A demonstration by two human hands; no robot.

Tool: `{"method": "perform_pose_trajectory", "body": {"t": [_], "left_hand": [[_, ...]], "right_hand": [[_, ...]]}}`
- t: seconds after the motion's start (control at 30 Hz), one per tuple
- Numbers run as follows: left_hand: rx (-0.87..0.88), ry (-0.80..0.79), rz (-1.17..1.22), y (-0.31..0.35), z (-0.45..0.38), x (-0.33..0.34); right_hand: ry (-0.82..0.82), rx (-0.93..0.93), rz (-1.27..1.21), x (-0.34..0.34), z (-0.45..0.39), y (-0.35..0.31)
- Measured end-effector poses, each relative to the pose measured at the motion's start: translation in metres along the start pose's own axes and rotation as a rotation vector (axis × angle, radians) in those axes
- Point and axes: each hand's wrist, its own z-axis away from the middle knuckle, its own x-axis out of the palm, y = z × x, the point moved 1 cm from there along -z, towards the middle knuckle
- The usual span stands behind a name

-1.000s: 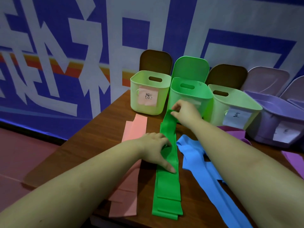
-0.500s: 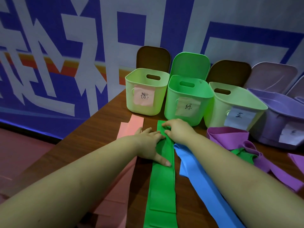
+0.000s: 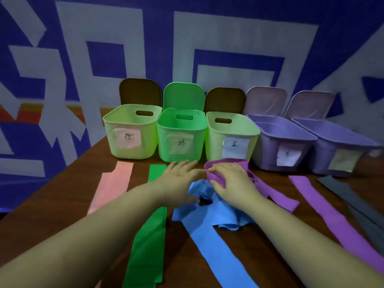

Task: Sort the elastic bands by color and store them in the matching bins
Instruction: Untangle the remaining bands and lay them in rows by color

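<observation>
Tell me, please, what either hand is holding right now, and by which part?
The right hand grips the crumpled purple elastic band at its bunched end near the bins. The left hand lies flat with straight fingers, holding nothing.

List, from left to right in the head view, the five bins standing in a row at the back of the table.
Pale green bin with a pink label → bright green bin → pale green bin with a white label → first purple bin → second purple bin.
</observation>
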Motion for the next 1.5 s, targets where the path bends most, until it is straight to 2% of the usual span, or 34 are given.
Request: {"method": "perform_pose_trajectory", "body": {"t": [0.1,0.23,0.37,0.43,0.57,0.67,0.73,0.8,0.87,0.97,1.13,1.37,1.43,1.5], "left_hand": [[0.028,0.069,0.086,0.042,-0.027,0.008],[-0.036,0.121,0.115,0.077,-0.057,0.025],[-0.084,0.216,0.047,0.089,-0.071,0.042],[-0.071,0.317,0.099,0.091,-0.074,0.051],[0.014,0.633,0.275,0.087,-0.076,0.057],[0.074,0.674,0.414,0.085,-0.073,0.052],[0.077,0.675,0.517,0.084,-0.072,0.05],[0.086,0.707,0.513,0.082,-0.07,0.051],[0.093,0.753,0.49,0.079,-0.069,0.053],[0.096,0.859,0.408,0.076,-0.066,0.048],[0.121,0.961,0.434,0.08,-0.058,0.037],[0.046,1.057,0.824,0.078,-0.046,0.025],[-0.023,1.075,1.008,0.072,-0.045,0.021],[-0.097,1.096,1.205,0.067,-0.046,0.017]], "right_hand": [[0.137,0.111,0.002,-0.012,0.024,0.042],[0.142,0.188,-0.045,-0.013,0.04,0.072],[0.205,0.197,-0.136,-0.003,0.046,0.086],[0.252,0.199,-0.189,-0.004,0.044,0.092],[0.358,0.236,-0.397,-0.011,0.047,0.094],[0.403,0.249,-0.525,-0.021,0.049,0.087],[0.35,0.232,-0.649,-0.028,0.051,0.08],[0.212,0.241,-0.735,-0.031,0.054,0.073],[0.139,0.235,-0.624,-0.029,0.056,0.072],[0.111,0.2,-0.388,-0.025,0.054,0.074],[0.23,0.202,-0.273,-0.023,0.054,0.074],[0.201,0.239,-0.149,-0.018,0.056,0.067],[0.231,0.227,-0.224,-0.022,0.057,0.064],[0.252,0.291,-0.422,-0.029,0.058,0.061]]}}
